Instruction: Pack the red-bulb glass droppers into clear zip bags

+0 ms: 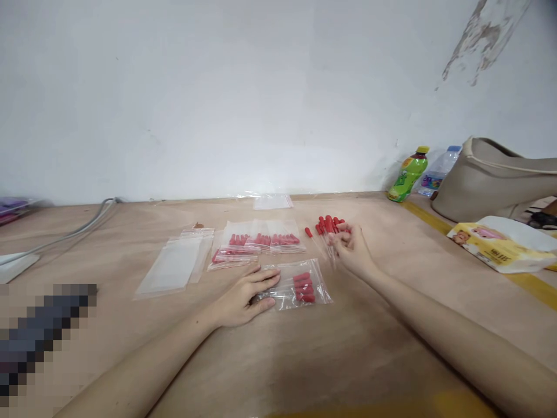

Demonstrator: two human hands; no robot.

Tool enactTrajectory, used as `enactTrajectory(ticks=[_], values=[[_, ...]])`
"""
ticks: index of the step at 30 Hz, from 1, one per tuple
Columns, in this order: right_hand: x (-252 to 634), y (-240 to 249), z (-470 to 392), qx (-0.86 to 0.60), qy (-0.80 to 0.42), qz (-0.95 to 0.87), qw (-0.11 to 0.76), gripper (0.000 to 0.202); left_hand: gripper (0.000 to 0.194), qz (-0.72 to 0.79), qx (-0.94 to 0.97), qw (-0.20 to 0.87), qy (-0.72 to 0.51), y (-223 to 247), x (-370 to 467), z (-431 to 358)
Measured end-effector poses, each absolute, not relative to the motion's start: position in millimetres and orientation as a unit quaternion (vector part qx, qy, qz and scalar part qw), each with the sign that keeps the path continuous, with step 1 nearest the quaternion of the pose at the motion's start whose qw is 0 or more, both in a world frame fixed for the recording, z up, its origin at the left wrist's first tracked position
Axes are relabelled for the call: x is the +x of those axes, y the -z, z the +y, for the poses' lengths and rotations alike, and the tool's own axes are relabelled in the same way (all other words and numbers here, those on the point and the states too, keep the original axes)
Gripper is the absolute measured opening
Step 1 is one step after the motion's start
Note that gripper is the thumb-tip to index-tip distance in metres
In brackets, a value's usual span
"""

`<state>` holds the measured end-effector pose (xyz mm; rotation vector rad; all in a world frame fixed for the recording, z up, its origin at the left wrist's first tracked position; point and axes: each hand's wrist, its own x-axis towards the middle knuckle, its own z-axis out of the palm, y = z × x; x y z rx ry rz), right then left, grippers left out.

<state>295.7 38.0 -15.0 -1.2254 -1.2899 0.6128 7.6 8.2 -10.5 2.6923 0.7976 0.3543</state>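
Observation:
My left hand [248, 296] lies with its fingers spread on the open end of a clear zip bag [321, 290]. Inside that bag several red dropper bulbs [304, 287] are stacked at the right end, their tubes pointing left. My right hand [353, 249] pinches a dropper with a red bulb [329, 225], beside a loose pile of droppers [308, 232] partly hidden by the fingers. Behind my left hand are filled zip bags [285, 239] that overlap one another. Flat empty zip bags [172, 264] lie in a stack to the left.
Another flat bag [273, 202] lies by the wall. At right stand a green drink bottle [408, 175], a water bottle [437, 171] and a beige bag [491, 180], with a tissue pack [500, 244] in front. A grey cable [82, 227] and a pixelated dark object [39, 331] are at left.

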Motion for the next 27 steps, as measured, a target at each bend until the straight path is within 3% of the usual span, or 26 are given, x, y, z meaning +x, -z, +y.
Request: enactTrajectory(ticks=[3, 6, 17, 23, 27], values=[[294, 23, 18, -0.507, -0.353, -0.499, 0.608, 0.062, 0.047, 0.277, 0.940, 0.154, -0.129, 11, 8, 8], [290, 24, 6, -0.511, -0.406, -0.462, 0.601, 0.073, 0.046, 0.277, 0.937, 0.161, -0.140, 11, 8, 6], [277, 28, -3, -0.441, -0.566, -0.374, 0.588, 0.032, 0.046, 0.297, 0.926, 0.180, -0.149, 10, 7, 3], [289, 22, 1, -0.458, -0.584, -0.492, 0.455, 0.032, 0.056, 0.315, 0.920, 0.176, -0.154, 8, 7, 1], [290, 19, 1, -0.465, -0.571, -0.511, 0.443, 0.041, 0.055, 0.310, 0.922, 0.169, -0.159, 8, 8, 1]])
